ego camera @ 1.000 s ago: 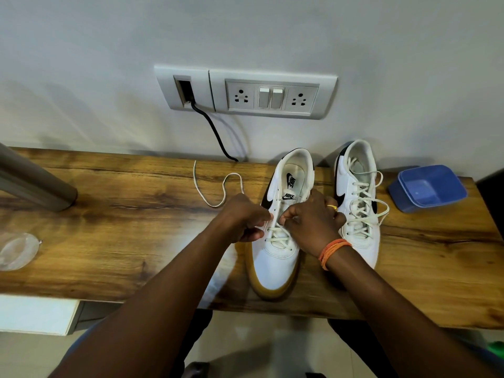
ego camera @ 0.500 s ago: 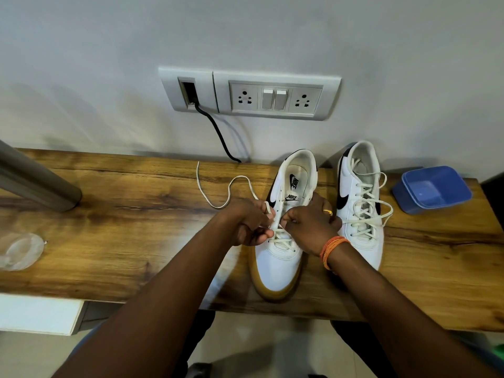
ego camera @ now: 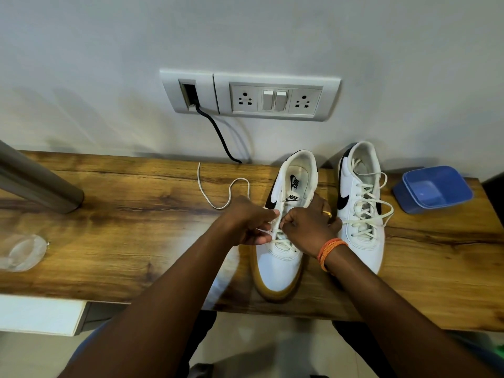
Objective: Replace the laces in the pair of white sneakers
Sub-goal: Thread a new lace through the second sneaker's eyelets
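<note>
Lacing the near sneaker (ego camera: 283, 241) on the wooden table (ego camera: 122, 227), head view: left hand (ego camera: 246, 223) and right hand (ego camera: 309, 229) sit close together over its eyelets, each pinching the lace (ego camera: 281, 242), while the laced sneaker (ego camera: 361, 208) stands just beside. A lopsided pull could skip an eyelet or leave uneven ends. Knuckles hide the eyelet being threaded and the lace tips.

worktop (ego camera: 109, 241): brown wood grain, glossy | wall (ego camera: 109, 50) behind worktop: plain pale grey | switch panel (ego camera: 275, 96) above worktop: two sockets, two switches | black cable (ego camera: 218, 135): panel down to worktop | floor (ego camera: 245, 339) below worktop: light tiles
</note>
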Demonstrator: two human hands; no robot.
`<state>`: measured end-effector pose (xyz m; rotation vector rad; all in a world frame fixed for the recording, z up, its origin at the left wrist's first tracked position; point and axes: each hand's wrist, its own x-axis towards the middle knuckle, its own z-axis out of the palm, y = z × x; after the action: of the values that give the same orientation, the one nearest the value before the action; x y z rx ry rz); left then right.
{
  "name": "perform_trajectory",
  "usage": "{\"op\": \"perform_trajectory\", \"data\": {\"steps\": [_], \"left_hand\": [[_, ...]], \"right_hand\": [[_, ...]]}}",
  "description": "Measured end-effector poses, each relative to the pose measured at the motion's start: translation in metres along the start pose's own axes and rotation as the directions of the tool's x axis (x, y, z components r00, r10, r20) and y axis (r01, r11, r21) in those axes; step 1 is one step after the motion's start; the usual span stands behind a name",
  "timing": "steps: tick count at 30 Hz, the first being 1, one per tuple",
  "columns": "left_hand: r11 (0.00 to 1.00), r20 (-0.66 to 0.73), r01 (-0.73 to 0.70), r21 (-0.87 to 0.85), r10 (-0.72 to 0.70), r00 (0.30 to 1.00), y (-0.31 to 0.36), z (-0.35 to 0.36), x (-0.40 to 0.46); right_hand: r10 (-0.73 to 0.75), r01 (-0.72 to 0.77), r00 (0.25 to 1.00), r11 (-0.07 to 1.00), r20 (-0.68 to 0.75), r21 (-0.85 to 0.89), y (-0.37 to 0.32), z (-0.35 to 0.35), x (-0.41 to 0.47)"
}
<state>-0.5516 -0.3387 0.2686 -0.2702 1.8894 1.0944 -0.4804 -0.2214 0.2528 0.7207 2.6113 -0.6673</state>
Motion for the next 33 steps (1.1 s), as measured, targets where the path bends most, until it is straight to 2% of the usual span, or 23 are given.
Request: {"op": "perform_trajectory", "data": {"steps": [6, 13, 18, 26, 29, 33], "left_hand": [[1.000, -0.057, -0.010, -0.006, 0.009, 0.998, -0.006, 0.004, -0.002], [0.992, 0.072, 0.052, -0.118, -0.043, 0.996, -0.006, 0.004, 0.000], [0.981, 0.105, 0.091, -0.170, -0.074, 0.992, -0.006, 0.003, 0.000], [0.987, 0.025, 0.093, -0.134, -0.091, 0.996, -0.007, 0.010, 0.004], [0.990, -0.008, 0.045, -0.131, -0.046, 0.999, -0.009, 0.013, 0.003], [0.988, -0.041, -0.116, -0.097, 0.113, 0.993, -0.019, 0.017, -0.002]], "right_hand": [[0.006, -0.006, 1.000, 1.000, 0.000, 0.008, 0.001, 0.002, 0.001], [-0.005, 0.005, 1.000, 1.000, -0.025, 0.006, 0.000, 0.003, 0.000], [0.000, 0.001, 0.999, 1.000, -0.035, 0.013, 0.000, 0.002, -0.002], [0.011, -0.011, 0.998, 1.000, -0.059, -0.001, 0.000, 0.008, -0.001], [0.008, -0.007, 0.998, 1.000, -0.061, 0.012, 0.000, 0.009, 0.000], [0.005, -0.004, 0.998, 1.000, -0.055, 0.019, 0.000, 0.008, -0.001]]}}
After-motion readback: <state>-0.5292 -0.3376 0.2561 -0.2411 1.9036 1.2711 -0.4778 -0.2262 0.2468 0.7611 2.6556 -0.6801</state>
